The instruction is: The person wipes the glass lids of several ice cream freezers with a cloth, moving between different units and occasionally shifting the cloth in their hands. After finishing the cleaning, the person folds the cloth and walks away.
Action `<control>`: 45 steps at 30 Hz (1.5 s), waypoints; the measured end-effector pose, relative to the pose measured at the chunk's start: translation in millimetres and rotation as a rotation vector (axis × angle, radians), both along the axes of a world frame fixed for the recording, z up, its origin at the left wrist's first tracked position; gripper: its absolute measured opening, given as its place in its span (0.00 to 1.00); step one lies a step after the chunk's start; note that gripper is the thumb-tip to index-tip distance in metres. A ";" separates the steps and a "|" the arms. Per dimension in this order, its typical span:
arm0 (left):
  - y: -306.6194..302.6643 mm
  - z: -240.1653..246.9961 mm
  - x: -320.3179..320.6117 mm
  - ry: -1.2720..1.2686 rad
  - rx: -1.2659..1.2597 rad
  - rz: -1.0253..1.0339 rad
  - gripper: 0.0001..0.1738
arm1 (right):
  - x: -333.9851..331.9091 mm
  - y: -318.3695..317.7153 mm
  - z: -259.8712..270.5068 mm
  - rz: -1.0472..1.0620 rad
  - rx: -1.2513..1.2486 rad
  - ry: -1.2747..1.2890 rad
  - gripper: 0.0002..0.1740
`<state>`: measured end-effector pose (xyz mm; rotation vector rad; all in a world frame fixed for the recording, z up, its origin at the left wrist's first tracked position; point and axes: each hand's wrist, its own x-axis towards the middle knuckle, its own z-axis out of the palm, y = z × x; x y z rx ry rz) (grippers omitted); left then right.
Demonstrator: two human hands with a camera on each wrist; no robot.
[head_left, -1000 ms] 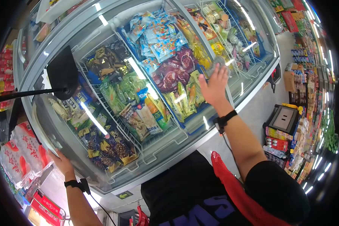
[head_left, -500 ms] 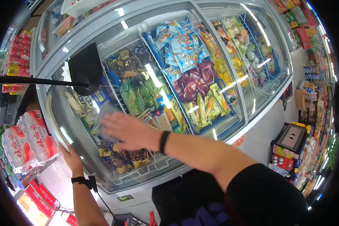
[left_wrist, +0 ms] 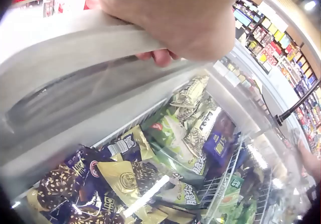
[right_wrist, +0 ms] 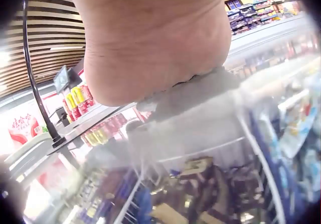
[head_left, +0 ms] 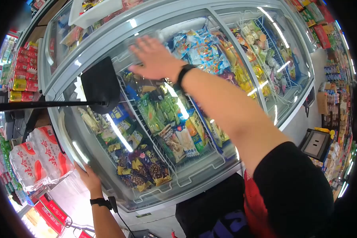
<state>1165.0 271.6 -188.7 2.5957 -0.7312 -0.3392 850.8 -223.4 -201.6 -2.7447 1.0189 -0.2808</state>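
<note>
My right hand [head_left: 154,57] lies with fingers spread on the glass lid [head_left: 204,174] of a chest freezer, near its far edge. Under the palm, in the right wrist view, a grey cloth [right_wrist: 200,94] is pressed against the glass. My left hand [head_left: 90,180] grips the pale handle [left_wrist: 80,45] at the left end of the lid, and its fingertips show curled beneath it in the left wrist view. Below the glass are dark-and-gold ice cream packets [head_left: 141,170], green packets [head_left: 160,111] and light blue packets [head_left: 202,49].
A black panel [head_left: 101,83] on a rod juts over the lid's left part. Shrink-wrapped red-and-white packs [head_left: 43,154] stand at left, beside stacked red cans [head_left: 25,69]. A white tray [head_left: 95,14] sits beyond the freezer; store shelves run along the right.
The right hand with the cloth swept from the right part of the lid to the left front, then up to the far edge. The left hand keeps its grip on the handle.
</note>
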 end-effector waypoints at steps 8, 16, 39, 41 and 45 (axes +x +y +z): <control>-2.1 -5.0 -5.4 0.128 -0.151 0.102 0.39 | -33.6 -38.2 15.0 0.287 -0.050 -0.146 0.47; -5.3 -0.7 -10.0 0.134 -0.133 0.090 0.38 | -231.5 -128.6 -7.2 -0.445 -0.082 0.197 0.59; -9.0 3.0 -13.2 0.098 -0.129 0.105 0.39 | -278.2 -72.4 -11.8 -0.339 -0.130 0.004 0.50; -11.6 3.8 -15.3 0.095 -0.135 0.094 0.38 | -218.5 -52.2 -10.4 -0.319 -0.195 -0.023 0.53; -6.7 2.2 -11.3 0.077 -0.095 0.134 0.38 | -87.9 97.7 21.9 0.211 0.110 -0.215 0.54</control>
